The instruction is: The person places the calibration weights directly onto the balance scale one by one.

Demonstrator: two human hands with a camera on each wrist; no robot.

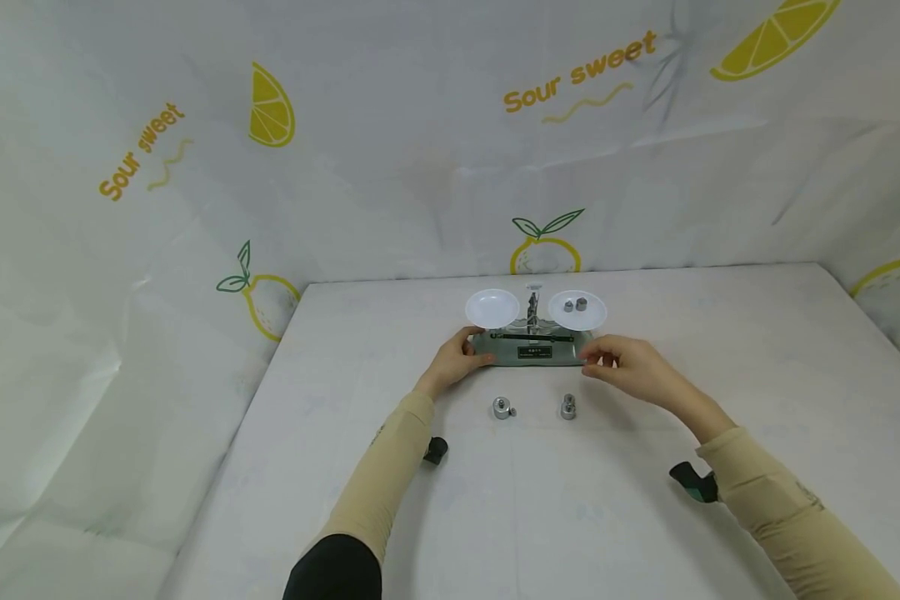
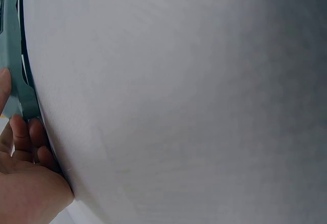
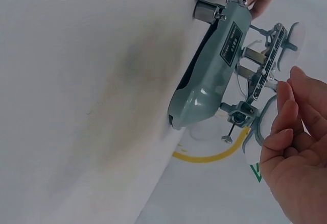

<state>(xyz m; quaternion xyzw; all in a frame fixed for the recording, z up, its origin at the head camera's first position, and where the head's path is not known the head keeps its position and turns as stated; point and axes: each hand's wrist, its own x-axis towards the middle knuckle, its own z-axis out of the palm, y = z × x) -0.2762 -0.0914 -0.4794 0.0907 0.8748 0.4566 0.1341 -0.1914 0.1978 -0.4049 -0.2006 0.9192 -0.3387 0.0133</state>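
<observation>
At the left end of the pan balance (image 1: 534, 352), the left hand (image 1: 453, 360) grips the green-grey base (image 1: 504, 354), its thumb lying along the front and its fingers bent round the end. By the opposite end, the right hand (image 1: 621, 365) has loosely curled fingers, thumb and forefinger slightly parted, with nothing visible in its hold; the right wrist view does not settle whether a fingertip touches the metal. Between the hands, the balance stands upright toward the far edge of the surface (image 1: 390, 350), its graduated beam (image 3: 270, 62) running above the base. The left pan (image 1: 492, 308) and the right pan (image 1: 581, 320) sit over the two ends, and two small weights (image 1: 568, 306) rest on the latter. A sharp tug by the left hand could set the beam swinging and make those weights slide or topple; a knuckle of the right hand catching the pan's rim would likely do the same. Nearer the person, a stout metal weight (image 1: 502, 407) has a tiny piece just beside it, and another weight (image 1: 567, 408) stands across from them; a forearm sweeping back low might knock these over and send them rolling.
</observation>
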